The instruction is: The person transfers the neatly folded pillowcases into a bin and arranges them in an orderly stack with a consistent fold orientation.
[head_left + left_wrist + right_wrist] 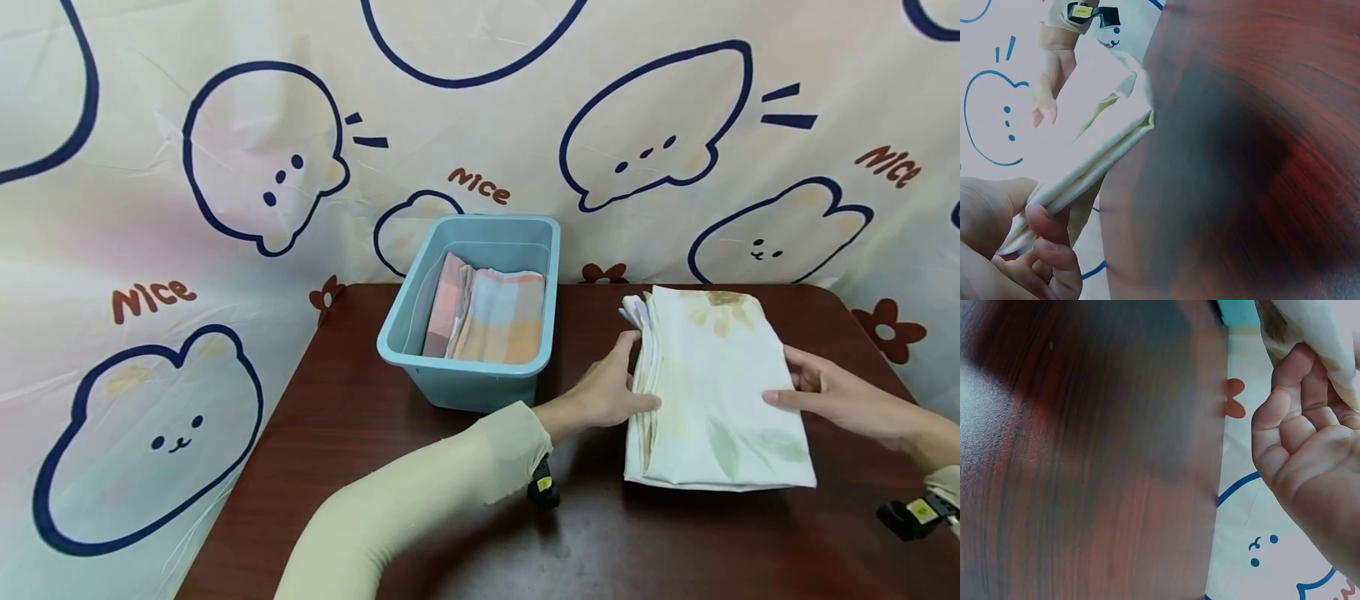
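A folded white cloth (723, 383) with faint leaf and flower prints is held up over the right part of the table. My left hand (607, 387) grips its layered left edge, thumb on the front and fingers behind. On the opposite edge my right hand (847, 400) pinches the cloth, thumb in front. In the left wrist view the cloth (1104, 137) shows its stacked folds between thumb and fingers. The right wrist view has the curled fingers of the right hand (1316, 437) under the cloth (1310, 331).
A blue plastic bin (480, 379) stands at the back middle, left of the cloth. Inside it are a pink folded cloth (444, 304) and a checked folded cloth (506, 312), both upright. The dark wooden table (322, 433) ends at a printed curtain (480, 142) behind.
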Demonstrator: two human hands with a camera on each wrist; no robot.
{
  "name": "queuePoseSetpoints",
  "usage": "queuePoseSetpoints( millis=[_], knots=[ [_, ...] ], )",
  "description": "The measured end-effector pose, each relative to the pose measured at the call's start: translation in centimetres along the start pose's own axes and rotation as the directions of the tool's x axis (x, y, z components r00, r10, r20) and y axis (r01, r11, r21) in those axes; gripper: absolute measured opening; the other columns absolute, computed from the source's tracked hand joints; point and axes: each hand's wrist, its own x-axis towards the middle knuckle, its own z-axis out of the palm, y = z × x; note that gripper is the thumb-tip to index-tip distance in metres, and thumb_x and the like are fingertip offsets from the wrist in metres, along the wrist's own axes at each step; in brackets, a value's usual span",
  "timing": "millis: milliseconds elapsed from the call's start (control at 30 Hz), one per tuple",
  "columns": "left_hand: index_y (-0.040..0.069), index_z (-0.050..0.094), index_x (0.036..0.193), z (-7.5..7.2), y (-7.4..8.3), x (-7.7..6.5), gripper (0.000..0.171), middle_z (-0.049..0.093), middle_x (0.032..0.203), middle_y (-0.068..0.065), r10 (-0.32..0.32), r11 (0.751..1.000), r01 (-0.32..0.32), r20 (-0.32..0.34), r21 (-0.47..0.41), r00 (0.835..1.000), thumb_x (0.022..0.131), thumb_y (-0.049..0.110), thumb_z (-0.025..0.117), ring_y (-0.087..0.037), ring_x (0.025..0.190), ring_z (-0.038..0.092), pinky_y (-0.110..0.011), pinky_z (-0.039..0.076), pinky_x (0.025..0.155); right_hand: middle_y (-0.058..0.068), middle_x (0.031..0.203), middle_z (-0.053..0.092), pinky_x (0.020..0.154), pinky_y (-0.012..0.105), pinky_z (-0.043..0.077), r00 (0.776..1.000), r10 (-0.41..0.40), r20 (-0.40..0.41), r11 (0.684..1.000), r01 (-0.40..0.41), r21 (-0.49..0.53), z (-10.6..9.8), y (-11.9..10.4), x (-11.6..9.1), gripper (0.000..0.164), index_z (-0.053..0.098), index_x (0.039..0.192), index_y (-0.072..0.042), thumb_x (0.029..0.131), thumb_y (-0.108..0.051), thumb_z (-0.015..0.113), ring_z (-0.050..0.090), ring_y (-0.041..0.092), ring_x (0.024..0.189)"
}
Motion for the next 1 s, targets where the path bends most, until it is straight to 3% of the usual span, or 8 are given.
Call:
queuePoseSetpoints(
  millis=[267, 500, 733, 1000],
  knots=[
    [0.029, 0.022, 0.156, -0.7, 0.5, -0.6, 0.087, 0.068, 0.092, -0.001, 0.029, 0.999, -0.028, 0.021, -0.014, 0.999, 0.089, 0.024, 0.078, -0.004, 0.076, 0.063, -0.022, 0.050, 0.068, -0.006, 0.110, 0.071, 0.075, 0.020, 0.051, 1.000, -0.013, -0.008, 1.000, 0.014, 0.028, -0.1, -0.8, -0.4, 0.080, 0.005, 0.161, -0.001, 0.105, -0.026, 0.056, 0.067, 0.002, 0.095],
    [0.029, 0.020, 0.157, -1.3, 0.7, -0.8, 0.087, 0.064, 0.079, -0.001, 0.063, 0.998, -0.062, 0.039, -0.017, 0.997, 0.091, 0.023, 0.076, -0.008, 0.068, 0.062, -0.022, 0.049, 0.062, -0.006, 0.108, 0.073, 0.076, 0.020, 0.051, 0.999, -0.029, -0.019, 0.998, 0.030, 0.057, -0.2, -1.6, -0.7, 0.079, 0.005, 0.162, -0.002, 0.105, -0.024, 0.056, 0.070, 0.008, 0.093],
    [0.029, 0.020, 0.157, -2.0, 1.4, -1.2, 0.088, 0.066, 0.085, -0.001, 0.070, 0.997, -0.069, 0.039, -0.038, 0.997, 0.090, 0.021, 0.077, -0.006, 0.070, 0.064, -0.022, 0.051, 0.063, -0.005, 0.104, 0.075, 0.075, 0.024, 0.054, 0.998, -0.054, -0.033, 0.993, 0.057, 0.102, -0.3, -2.4, -1.0, 0.076, 0.007, 0.161, -0.001, 0.105, -0.018, 0.056, 0.074, 0.017, 0.087],
    [0.029, 0.018, 0.157, -3.2, 2.0, -1.6, 0.087, 0.068, 0.085, -0.005, 0.089, 0.996, -0.088, 0.038, -0.030, 0.995, 0.092, 0.020, 0.075, -0.008, 0.069, 0.065, -0.021, 0.051, 0.062, -0.006, 0.106, 0.076, 0.075, 0.026, 0.057, 0.990, -0.132, -0.053, 0.982, 0.137, 0.128, -0.2, -3.4, -1.0, 0.074, 0.009, 0.161, -0.004, 0.104, -0.011, 0.055, 0.075, 0.018, 0.088]
  ],
)
